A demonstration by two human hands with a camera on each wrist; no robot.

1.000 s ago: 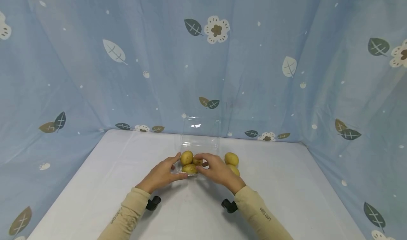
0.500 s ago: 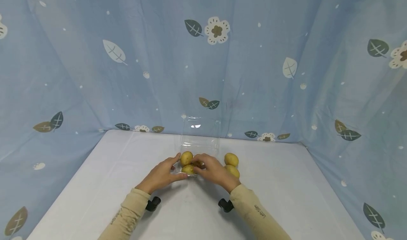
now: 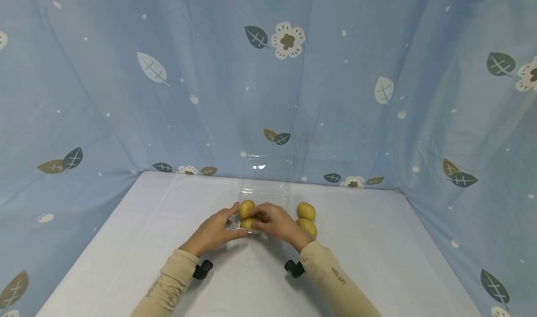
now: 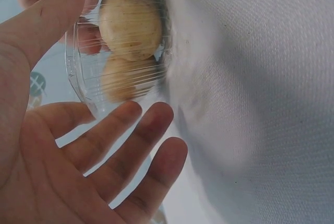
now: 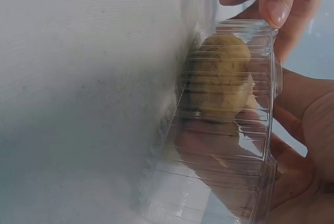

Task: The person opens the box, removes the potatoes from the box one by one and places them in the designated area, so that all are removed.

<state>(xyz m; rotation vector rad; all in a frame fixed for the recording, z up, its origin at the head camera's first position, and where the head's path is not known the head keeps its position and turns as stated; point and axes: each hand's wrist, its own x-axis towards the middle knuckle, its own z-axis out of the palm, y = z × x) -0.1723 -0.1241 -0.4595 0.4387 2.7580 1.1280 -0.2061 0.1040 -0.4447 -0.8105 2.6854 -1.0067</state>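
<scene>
A clear plastic clamshell container [image 3: 254,231] stands on the white table with its lid [image 3: 265,173] raised behind. Inside sit a rear potato [image 3: 246,209] and a near potato [image 3: 248,223]. My left hand [image 3: 216,233] steadies the container's left side, thumb along the near rim and index finger at the far side; its other fingers spread loosely in the left wrist view. My right hand [image 3: 277,223] reaches in over the right side. Its curled fingers and thumb grip another potato, mostly hidden beneath them. The thumb [image 5: 201,148] shows through the ribbed wall, close to a potato [image 5: 219,75].
Two loose potatoes, a rear one [image 3: 306,211] and a front one [image 3: 307,226], lie on the table right of the container, beside my right wrist. A blue patterned curtain [image 3: 335,74] hangs behind and along both sides of the white table [image 3: 377,251].
My right hand has moved slightly left inside the container, covering more of the potato under its fingers. The near potato has shifted a little left. My left hand stays in place.
</scene>
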